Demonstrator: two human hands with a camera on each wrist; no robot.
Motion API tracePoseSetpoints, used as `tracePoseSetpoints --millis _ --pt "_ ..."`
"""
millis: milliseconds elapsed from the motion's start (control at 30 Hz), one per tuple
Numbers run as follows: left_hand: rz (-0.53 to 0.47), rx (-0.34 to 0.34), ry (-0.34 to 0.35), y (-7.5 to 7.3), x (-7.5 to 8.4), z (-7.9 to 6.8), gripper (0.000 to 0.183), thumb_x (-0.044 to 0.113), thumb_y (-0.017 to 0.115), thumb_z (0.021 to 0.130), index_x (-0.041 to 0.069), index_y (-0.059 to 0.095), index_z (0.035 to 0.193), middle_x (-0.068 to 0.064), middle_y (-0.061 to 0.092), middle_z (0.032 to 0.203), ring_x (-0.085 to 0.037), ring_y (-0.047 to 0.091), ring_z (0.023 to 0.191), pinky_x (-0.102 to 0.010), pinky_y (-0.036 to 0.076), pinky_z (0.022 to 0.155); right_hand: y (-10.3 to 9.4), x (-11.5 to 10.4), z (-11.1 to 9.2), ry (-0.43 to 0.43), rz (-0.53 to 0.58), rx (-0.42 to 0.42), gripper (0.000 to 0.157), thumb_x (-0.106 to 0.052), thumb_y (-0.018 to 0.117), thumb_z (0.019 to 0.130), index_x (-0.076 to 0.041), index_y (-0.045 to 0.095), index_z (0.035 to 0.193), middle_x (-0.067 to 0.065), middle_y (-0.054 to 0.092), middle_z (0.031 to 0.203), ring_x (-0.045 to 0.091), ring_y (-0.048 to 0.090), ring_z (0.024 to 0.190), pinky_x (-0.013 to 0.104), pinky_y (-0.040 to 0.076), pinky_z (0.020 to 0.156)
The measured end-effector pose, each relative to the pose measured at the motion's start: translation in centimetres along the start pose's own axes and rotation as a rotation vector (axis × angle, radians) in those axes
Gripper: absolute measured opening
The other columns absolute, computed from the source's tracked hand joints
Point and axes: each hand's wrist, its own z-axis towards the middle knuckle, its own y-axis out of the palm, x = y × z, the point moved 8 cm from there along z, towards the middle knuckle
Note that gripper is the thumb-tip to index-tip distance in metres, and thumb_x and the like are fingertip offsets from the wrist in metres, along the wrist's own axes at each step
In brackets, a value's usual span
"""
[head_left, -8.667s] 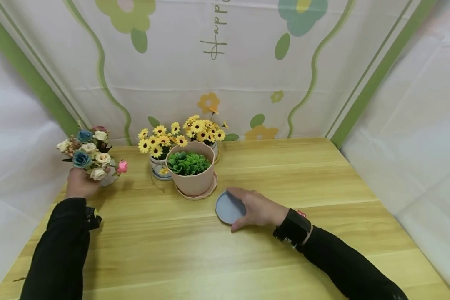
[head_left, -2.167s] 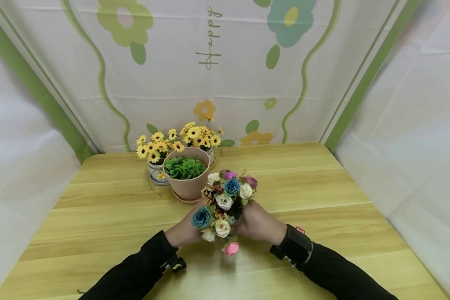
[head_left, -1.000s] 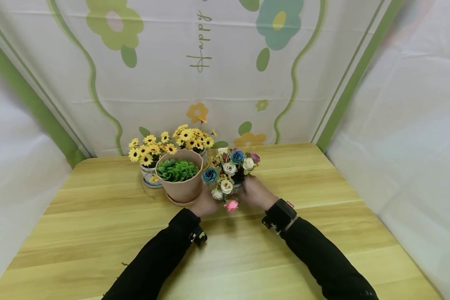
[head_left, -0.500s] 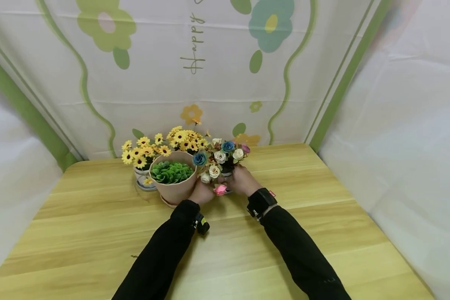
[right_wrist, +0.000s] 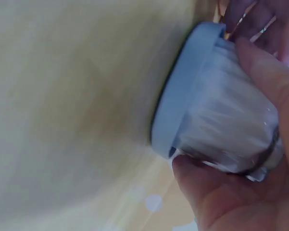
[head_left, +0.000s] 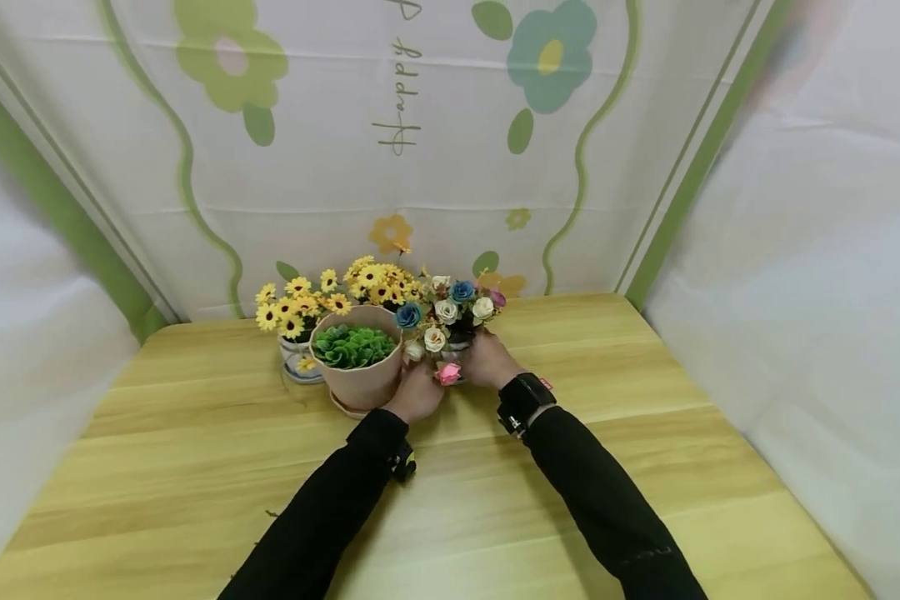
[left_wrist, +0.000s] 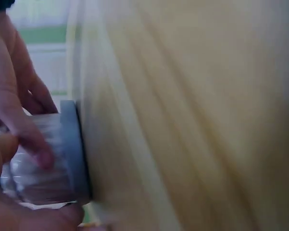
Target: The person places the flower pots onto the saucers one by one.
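Observation:
Both hands are around a small pot of artificial roses point(head_left: 446, 312), just right of the pink flowerpot point(head_left: 360, 379). My right hand point(head_left: 489, 360) grips the wrapped white flowerpot point(right_wrist: 226, 110), its thumb and fingers on opposite sides. My left hand point(head_left: 420, 393) holds it from the near left, fingers low by the blue saucer point(left_wrist: 74, 149). In the right wrist view, the saucer point(right_wrist: 185, 91) sits under the pot, close to the tabletop. Whether it fully touches the wood cannot be told. Blossoms hide most of the pot in the head view.
Two pots of yellow daisies point(head_left: 292, 308) stand behind and left of the pink pot, which holds a green leafy plant point(head_left: 352, 346). A printed cloth point(head_left: 330, 167) hangs behind the wooden table point(head_left: 607, 467). Small dark scraps lie near the left sleeve.
The left hand brought the rose pot from the far left to the saucer. Both hands then carried pot and saucer back beside the pink pot. Over the last half second they barely moved.

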Motion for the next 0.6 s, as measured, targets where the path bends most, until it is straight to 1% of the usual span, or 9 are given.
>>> tracePoseSetpoints --millis 33,100,167,233,333,400,467,533,600 --pt "-0.029 -0.069 -0.050 -0.6 2.0 -0.7 0.052 0.011 0.049 0.102 -0.007 0.048 0.151 -0.029 0.044 0.161 -0.047 0.032 0.155 -0.067 0.018 0.132 -0.2 0.2 -0.2 -0.007 -0.018 -0.001 0.028 -0.013 0.063 0.100 0.005 0.066 0.122 0.027 0.068 0.127 0.037 0.068 0.105 0.049 0.060 0.092" --pt "-0.068 -0.161 -0.066 -1.0 4.2 -1.6 0.060 0.009 0.049 0.103 -0.008 0.035 0.159 -0.029 0.033 0.168 -0.045 0.023 0.160 -0.061 0.015 0.135 -0.5 0.5 -0.7 -0.024 -0.089 -0.027 0.031 -0.011 0.060 0.100 0.008 0.067 0.124 0.034 0.062 0.138 0.043 0.066 0.118 0.053 0.057 0.106" --pt "-0.062 -0.248 -0.046 -1.3 5.7 -2.5 0.068 0.011 0.052 0.107 -0.009 0.021 0.164 -0.029 0.020 0.173 -0.043 0.015 0.163 -0.057 0.015 0.136 -0.8 1.0 -1.5 0.014 -0.125 -0.082 0.045 -0.014 0.059 0.100 0.012 0.061 0.136 0.041 0.042 0.156 0.051 0.052 0.140 0.056 0.046 0.121" --pt "-0.035 -0.285 0.038 -1.3 5.6 -3.4 0.077 0.023 0.057 0.108 -0.004 0.015 0.167 -0.028 0.018 0.174 -0.043 0.017 0.163 -0.055 0.022 0.135 -1.1 1.3 -2.7 0.051 -0.157 -0.131 0.053 -0.017 0.059 0.099 0.013 0.057 0.142 0.045 0.020 0.165 0.057 0.033 0.152 0.062 0.032 0.129" --pt "0.062 -0.366 0.073 -3.3 6.7 -6.0 0.077 0.032 0.060 0.109 -0.004 0.022 0.166 -0.028 0.026 0.171 -0.044 0.028 0.159 -0.058 0.029 0.132 -2.2 1.3 -5.0 0.136 -0.143 -0.151 0.092 -0.046 0.063 0.102 0.011 0.023 0.163 0.039 -0.003 0.171 0.058 0.006 0.159 0.070 0.017 0.130" --pt "0.135 -0.385 0.072 -5.2 7.0 -8.0 0.073 0.036 0.058 0.110 0.000 0.029 0.165 -0.027 0.033 0.169 -0.044 0.035 0.156 -0.061 0.033 0.129 -2.9 1.1 -6.8 0.146 -0.153 -0.145 0.114 -0.068 0.062 0.097 0.004 0.009 0.168 0.034 -0.004 0.173 0.055 0.000 0.160 0.075 0.012 0.128" --pt "0.230 -0.404 0.011 -8.0 8.2 -10.2 0.071 0.038 0.057 0.110 -0.002 0.032 0.164 -0.027 0.034 0.169 -0.045 0.035 0.156 -0.064 0.033 0.128 -3.4 0.9 -8.5 0.146 -0.151 -0.139 0.133 -0.085 0.059 0.087 -0.007 -0.010 0.169 0.028 -0.007 0.175 0.052 -0.005 0.161 0.080 0.007 0.126" --pt "0.344 -0.355 -0.017 -10.3 7.8 -11.9 0.078 0.049 0.057 0.108 0.000 0.033 0.164 -0.026 0.034 0.169 -0.047 0.036 0.155 -0.069 0.032 0.126 -3.7 0.8 -10.1 0.117 -0.167 -0.143 0.131 -0.089 0.056 0.085 -0.017 -0.012 0.170 0.023 -0.009 0.176 0.051 -0.009 0.161 0.085 0.002 0.122" --pt "0.458 -0.293 -0.053 -12.3 7.0 -13.2 0.087 0.061 0.057 0.104 0.001 0.035 0.164 -0.026 0.034 0.169 -0.051 0.035 0.154 -0.075 0.030 0.123 -4.0 0.6 -11.4 0.083 -0.191 -0.136 0.126 -0.087 0.057 0.087 -0.023 -0.012 0.170 0.018 -0.010 0.177 0.049 -0.010 0.162 0.088 0.000 0.119"
